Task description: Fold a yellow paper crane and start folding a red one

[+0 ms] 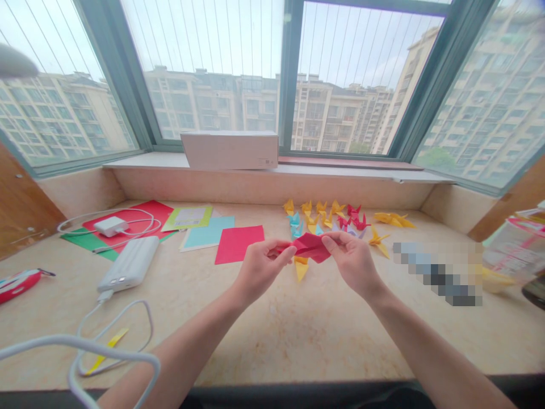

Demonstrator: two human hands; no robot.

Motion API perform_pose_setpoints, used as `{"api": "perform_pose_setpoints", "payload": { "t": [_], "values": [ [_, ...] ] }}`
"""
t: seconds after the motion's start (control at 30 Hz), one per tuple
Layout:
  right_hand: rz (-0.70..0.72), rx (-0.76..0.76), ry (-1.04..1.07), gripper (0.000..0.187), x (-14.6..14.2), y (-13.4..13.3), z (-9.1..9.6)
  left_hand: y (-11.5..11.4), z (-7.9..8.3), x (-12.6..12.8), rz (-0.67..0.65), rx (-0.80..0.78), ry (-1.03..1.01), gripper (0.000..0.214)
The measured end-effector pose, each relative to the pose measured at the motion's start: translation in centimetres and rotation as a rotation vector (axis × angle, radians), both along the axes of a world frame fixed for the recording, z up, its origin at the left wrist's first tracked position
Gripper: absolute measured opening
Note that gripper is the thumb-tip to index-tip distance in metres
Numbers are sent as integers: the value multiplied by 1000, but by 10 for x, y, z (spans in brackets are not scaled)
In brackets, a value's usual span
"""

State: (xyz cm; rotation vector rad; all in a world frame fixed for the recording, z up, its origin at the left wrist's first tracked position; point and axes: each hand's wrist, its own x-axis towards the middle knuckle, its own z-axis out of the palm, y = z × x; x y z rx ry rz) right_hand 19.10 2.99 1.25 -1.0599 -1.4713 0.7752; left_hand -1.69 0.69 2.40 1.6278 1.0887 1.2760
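Observation:
A piece of red origami paper (313, 245), partly folded, is stretched between my two hands above the counter. My left hand (269, 258) pinches its left end, and my right hand (351, 258) grips the right end between thumb and fingers. Just behind and below it stand folded paper cranes: yellow ones (321, 210), light blue ones (294, 226) and red ones (354, 218). One yellow crane (301, 268) pokes out beneath the held paper. A flat red square sheet (239, 244) lies left of my left hand.
Light blue paper (210, 233), a yellow-green packet (187, 217) and larger red and green sheets lie at the left. A white power bank (130, 264), charger (111, 226) and looping cable (128, 346) occupy the left side. A white box (230, 151) stands on the sill; a blurred-out object (438, 272) lies right.

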Motion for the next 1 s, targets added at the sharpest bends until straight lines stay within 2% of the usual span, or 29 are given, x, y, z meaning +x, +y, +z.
{"api": "perform_pose_setpoints", "payload": {
  "t": [0.4,0.5,0.67,0.83,1.0],
  "values": [
    [60,-7,23,32,-1,-2,2,2,-2,0,93,65,40,31],
    [21,25,-42,30,-1,-4,3,2,-3,0,126,107,94,35],
    [-65,128,-196,27,-2,-7,4,2,-4,-1,114,144,229,21],
    [-65,138,-207,26,-3,-9,5,3,-5,-1,152,146,191,18],
    [-34,99,-174,29,-4,-7,4,2,-3,0,139,100,89,24]
  ]
}}
